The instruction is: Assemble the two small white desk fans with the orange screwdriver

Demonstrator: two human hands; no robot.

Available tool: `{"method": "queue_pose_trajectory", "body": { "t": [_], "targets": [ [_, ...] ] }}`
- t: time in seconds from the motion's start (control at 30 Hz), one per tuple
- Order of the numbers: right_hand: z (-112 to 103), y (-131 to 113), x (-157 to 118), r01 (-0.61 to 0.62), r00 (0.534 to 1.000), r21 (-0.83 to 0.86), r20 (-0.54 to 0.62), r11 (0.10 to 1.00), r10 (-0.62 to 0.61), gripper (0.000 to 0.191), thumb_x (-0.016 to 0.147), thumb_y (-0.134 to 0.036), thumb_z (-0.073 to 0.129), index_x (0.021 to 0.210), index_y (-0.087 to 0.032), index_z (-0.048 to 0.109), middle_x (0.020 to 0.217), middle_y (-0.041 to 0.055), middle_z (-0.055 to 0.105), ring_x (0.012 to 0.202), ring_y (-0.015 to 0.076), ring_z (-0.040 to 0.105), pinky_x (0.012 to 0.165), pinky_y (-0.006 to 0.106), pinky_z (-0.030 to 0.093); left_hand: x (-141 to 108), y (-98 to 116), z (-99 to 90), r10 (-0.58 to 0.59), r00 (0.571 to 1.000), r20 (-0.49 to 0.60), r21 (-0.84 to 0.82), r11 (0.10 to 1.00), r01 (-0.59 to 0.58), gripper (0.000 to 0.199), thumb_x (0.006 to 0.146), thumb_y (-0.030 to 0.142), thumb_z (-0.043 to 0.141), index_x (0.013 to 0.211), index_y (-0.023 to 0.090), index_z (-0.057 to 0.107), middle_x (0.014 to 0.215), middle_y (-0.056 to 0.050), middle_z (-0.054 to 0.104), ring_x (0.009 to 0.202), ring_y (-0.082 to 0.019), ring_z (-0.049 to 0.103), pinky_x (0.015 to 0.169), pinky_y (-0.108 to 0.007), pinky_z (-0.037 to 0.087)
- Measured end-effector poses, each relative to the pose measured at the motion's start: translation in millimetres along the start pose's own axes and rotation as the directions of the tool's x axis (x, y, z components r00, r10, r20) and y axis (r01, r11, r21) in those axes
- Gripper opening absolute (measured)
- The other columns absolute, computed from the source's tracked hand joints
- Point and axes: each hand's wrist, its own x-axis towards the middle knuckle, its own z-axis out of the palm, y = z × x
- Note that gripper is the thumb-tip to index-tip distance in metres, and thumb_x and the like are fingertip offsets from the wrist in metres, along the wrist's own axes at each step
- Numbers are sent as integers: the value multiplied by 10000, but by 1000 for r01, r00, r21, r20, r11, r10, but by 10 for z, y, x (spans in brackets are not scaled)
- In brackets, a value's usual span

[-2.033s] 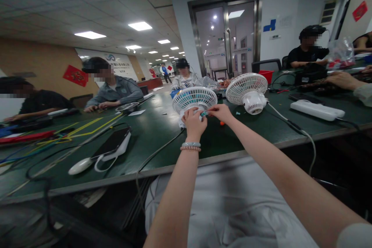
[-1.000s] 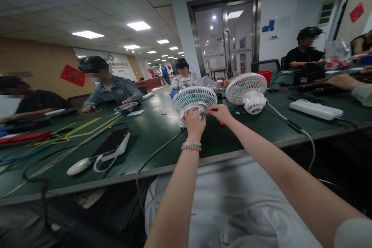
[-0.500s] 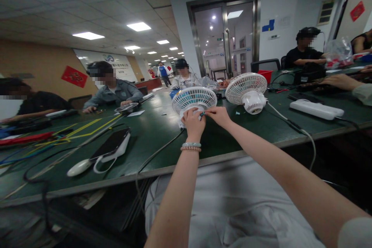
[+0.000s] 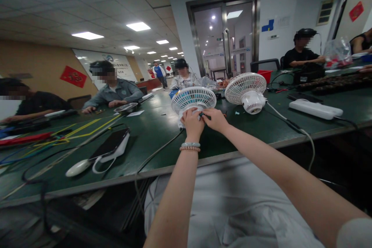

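Before me on the green table stands a white fan head (image 4: 194, 97), its round grille facing away and blue showing through the slats. My left hand (image 4: 193, 122) is closed around its rear housing, which the fingers mostly hide. Close beside it, my right hand (image 4: 216, 119) is pinched on a small dark teal piece (image 4: 201, 114) at the back of the housing; its exact kind is too small to tell. A bit of orange shows just behind the right fingers. To the right, a second white fan head (image 4: 246, 92) lies tilted, apart from both hands.
A white power strip (image 4: 316, 110) and cords lie right. On the left are a black phone (image 4: 112, 143) on a white holder, a white rounded object (image 4: 78, 168) and yellow cords. A small pale-blue piece (image 4: 237, 113) sits by the second fan. Several people sit around the table.
My right hand has curled in closer to my left hand, its fingers more bent around the small dark piece. The left hand stays on the fan. A neighbour's arm at right has drawn back.
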Motion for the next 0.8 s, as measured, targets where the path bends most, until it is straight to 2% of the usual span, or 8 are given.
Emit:
{"method": "queue_pose_trajectory", "body": {
  "t": [0.2,0.3,0.37,0.43,0.5,0.57,0.67,0.8],
  "targets": [
    [-114,-15,42,-10,1000,-83,17,997,11,312,798,-159,413,1035,-156,615,1078,85,613,1038,181,522,949,303,370,2,6,-1,-2,1000,6,8,1000,2,174,732,290,558,870,264,662,1132,-41,563,1089,-272,420,856,-441,322],
    [-227,66,59,-162,984,-232,32,959,174,280,786,-172,430,980,-142,628,1034,129,578,1023,228,511,895,342,400,3,10,4,8,1000,2,9,1000,-8,173,730,290,565,878,266,653,1132,-32,561,1086,-267,420,855,-445,320],
    [-271,147,52,-341,925,-335,46,878,377,281,779,-245,476,991,-139,626,1078,164,517,1007,267,516,836,378,427,1,12,3,14,1000,2,10,1000,-14,174,733,288,563,883,264,650,1134,-32,558,1087,-264,419,855,-444,320],
    [-277,235,36,-471,831,-410,90,781,549,359,748,-348,541,1039,-151,612,1168,191,434,1018,310,512,800,412,438,-1,12,1,17,1000,2,9,1000,-17,172,734,287,563,883,264,648,1137,-32,555,1089,-263,419,856,-442,319],
    [-253,312,23,-518,745,-450,181,728,642,455,703,-416,594,1084,-167,594,1234,203,366,1037,336,505,798,433,436,-2,11,0,22,1000,0,9,1000,-22,168,736,289,563,879,264,647,1137,-31,555,1090,-263,419,858,-443,318],
    [-214,365,20,-514,688,-456,286,727,667,501,685,-428,614,1111,-166,579,1263,212,338,1023,319,525,814,425,433,-3,10,-2,23,1000,-2,16,1000,-23,168,737,290,561,879,263,647,1135,-34,557,1091,-265,420,863,-443,316],
    [-164,400,31,-485,660,-452,373,749,653,505,684,-392,617,1118,-140,569,1269,222,339,987,277,556,833,397,432,-3,12,-6,23,1000,-1,25,999,-23,173,739,293,560,885,262,648,1137,-38,556,1092,-266,420,869,-441,316],
    [-155,402,44,-503,655,-445,364,741,662,492,650,-312,638,1090,-105,566,1260,229,339,931,246,583,808,363,447,-1,19,-12,17,1000,4,34,999,-17,179,736,298,564,890,263,648,1141,-41,553,1095,-268,417,871,-438,318]
  ]
}}
